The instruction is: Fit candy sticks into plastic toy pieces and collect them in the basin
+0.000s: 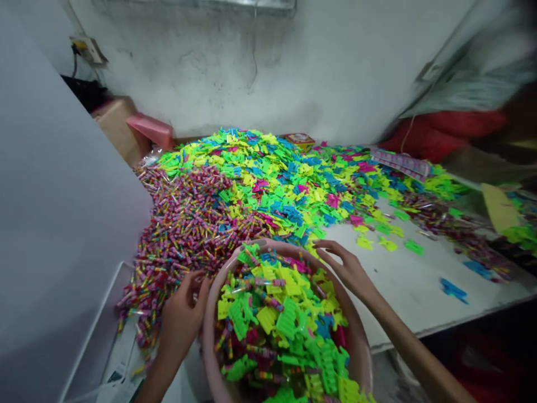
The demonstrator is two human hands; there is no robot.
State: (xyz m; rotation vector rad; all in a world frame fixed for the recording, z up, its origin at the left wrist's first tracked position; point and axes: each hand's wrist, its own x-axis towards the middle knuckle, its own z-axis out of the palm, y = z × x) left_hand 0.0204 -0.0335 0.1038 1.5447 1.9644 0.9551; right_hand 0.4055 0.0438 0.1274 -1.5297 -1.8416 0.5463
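Observation:
A pink round tub [212, 347] in front of me is heaped with green, yellow, blue and pink plastic toy pieces [289, 313], mixed with small wrapped candy tubes [268, 281]. My left hand [182, 310] is beside the tub's left rim, at the edge of a pile of candy tubes [188, 218]. Its fingers curl in toward the thumb; what they hold, if anything, I cannot make out. At the tub's upper right rim, my right hand [346, 268] has its fingers stretched out and apart, near loose yellow pieces.
A large mound of coloured toy pieces [268, 173] covers the back of the white table [403, 280]. More candy tubes [444, 224] lie at the right. A white panel [71, 224] stands close on the left. Blue pieces [453, 290] lie near the table's front edge.

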